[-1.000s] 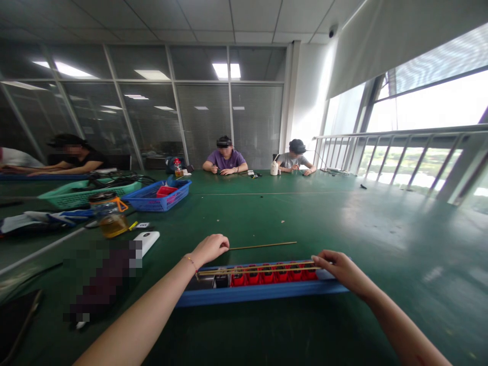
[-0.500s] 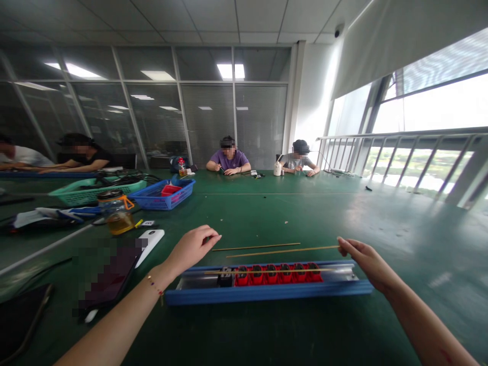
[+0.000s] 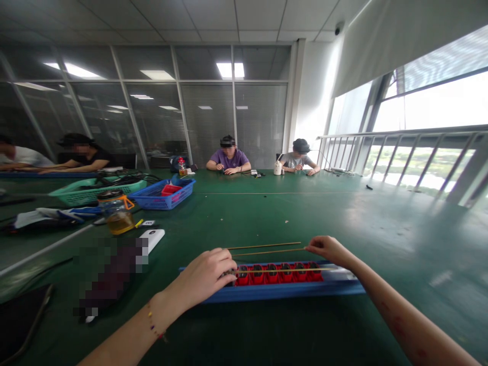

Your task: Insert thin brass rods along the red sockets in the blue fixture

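Note:
A long blue rail tray (image 3: 282, 292) with a silvery inside lies before me, holding a row of red holders (image 3: 286, 276) with black pieces in them. A thin wooden stick (image 3: 274, 271) runs lengthwise over the row. My left hand (image 3: 208, 274) is closed over the row's left end, at the dark block and that stick's left end; its fingers hide what they grip. With its fingertips, my right hand (image 3: 330, 250) pinches the right end of a second thin stick (image 3: 267, 252) just behind the tray. A third stick (image 3: 267, 245) lies on the table beyond.
To the left are a white-ended device (image 3: 154, 238), a dark phone (image 3: 25, 317), and a jar (image 3: 116, 216) of amber liquid. Behind them stand a blue basket (image 3: 163, 200) and a green basket (image 3: 76, 192) with cables. Several people sit around the green table (image 3: 324, 213).
My left hand has come down and right onto the tray's left part, covering the dark block. My right hand has moved left, and the pinched stick has shifted left with it.

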Available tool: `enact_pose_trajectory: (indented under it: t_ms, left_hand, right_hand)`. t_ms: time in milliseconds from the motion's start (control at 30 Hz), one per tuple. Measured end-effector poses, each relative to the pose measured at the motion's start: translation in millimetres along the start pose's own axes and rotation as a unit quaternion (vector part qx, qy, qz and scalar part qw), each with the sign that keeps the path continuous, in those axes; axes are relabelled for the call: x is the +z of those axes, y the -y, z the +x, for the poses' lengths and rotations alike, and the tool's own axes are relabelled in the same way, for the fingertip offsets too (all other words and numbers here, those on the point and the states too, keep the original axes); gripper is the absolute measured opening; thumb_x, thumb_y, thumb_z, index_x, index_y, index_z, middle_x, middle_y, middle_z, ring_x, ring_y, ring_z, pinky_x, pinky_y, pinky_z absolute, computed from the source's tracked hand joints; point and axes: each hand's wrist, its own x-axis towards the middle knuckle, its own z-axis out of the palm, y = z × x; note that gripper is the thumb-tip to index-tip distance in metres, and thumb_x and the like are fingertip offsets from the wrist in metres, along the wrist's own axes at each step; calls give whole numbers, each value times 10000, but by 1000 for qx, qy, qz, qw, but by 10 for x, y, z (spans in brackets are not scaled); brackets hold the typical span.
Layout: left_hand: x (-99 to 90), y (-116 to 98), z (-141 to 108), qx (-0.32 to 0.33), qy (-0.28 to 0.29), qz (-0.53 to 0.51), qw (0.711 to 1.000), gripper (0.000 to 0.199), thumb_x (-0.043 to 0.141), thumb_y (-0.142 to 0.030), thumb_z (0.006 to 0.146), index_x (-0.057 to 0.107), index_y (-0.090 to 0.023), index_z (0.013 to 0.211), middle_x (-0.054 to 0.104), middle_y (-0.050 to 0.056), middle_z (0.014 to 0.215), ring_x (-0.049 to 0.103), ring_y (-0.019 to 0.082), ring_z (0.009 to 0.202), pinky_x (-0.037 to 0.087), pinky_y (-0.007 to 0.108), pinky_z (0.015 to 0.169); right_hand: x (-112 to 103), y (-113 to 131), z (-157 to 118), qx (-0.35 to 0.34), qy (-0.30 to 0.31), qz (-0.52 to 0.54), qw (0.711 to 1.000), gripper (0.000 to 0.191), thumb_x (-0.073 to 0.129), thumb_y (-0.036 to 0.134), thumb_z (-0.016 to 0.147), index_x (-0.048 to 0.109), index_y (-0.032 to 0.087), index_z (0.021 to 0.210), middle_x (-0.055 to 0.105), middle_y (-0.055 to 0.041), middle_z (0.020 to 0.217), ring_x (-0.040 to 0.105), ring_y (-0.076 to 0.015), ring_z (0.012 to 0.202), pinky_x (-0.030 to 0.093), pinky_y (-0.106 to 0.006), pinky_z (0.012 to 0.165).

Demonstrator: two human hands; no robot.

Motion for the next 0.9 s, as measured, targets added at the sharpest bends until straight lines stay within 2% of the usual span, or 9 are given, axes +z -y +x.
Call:
enact_pose_trajectory:
  t_ms: [100, 200, 400, 533, 667, 900]
  left_hand:
    - [41, -2, 9, 2, 7, 10, 1000, 245, 403, -317, 883, 631, -231, 893, 579, 17, 852, 511, 140, 804, 379, 252, 717]
    - [48, -14, 16, -3, 9, 13, 1000, 243, 394, -283, 887, 631, -230, 878, 576, 15, 849, 513, 137, 801, 380, 249, 713]
    - [42, -54, 1, -34, 8, -21, 999, 231, 381, -247, 888, 611, -220, 884, 564, 16, 874, 525, 127, 800, 396, 231, 723]
    - [1, -45, -18, -50, -1, -34, 998, 220, 383, -225, 882, 601, -219, 862, 565, 9, 848, 530, 123, 782, 399, 221, 709]
    - [-122, 15, -38, -51, -14, -46, 998, 231, 380, -237, 877, 608, -219, 844, 574, 7, 843, 536, 121, 781, 396, 211, 703]
    - [-276, 281, 20, -92, -35, -77, 992, 237, 411, -308, 851, 636, -231, 851, 599, 0, 866, 555, 127, 778, 397, 210, 699]
  right_hand:
    - [36, -18, 117, -17, 39, -65, 997, 270, 541, 445, 725, 655, 201, 734, 639, 6, 650, 561, -141, 609, 400, -221, 544]
    - [76, -25, 219, -14, 49, -107, 993, 162, 578, 368, 705, 660, 229, 711, 664, -4, 698, 591, -163, 660, 415, -238, 595]
    - [151, 55, 335, -41, 48, -176, 982, 130, 545, 284, 726, 653, 228, 771, 653, -52, 907, 590, -220, 841, 406, -282, 701]
    - [173, 86, 394, -64, 78, -185, 978, 161, 520, 239, 723, 646, 216, 821, 664, -50, 879, 595, -212, 833, 412, -272, 712]
    - [166, 79, 414, -80, 93, -173, 977, 174, 513, 232, 723, 647, 211, 832, 665, -48, 898, 596, -204, 842, 418, -265, 718]
    - [180, 34, 402, -75, 100, -126, 984, 186, 494, 204, 727, 639, 185, 843, 677, -52, 822, 611, -183, 740, 442, -245, 636]
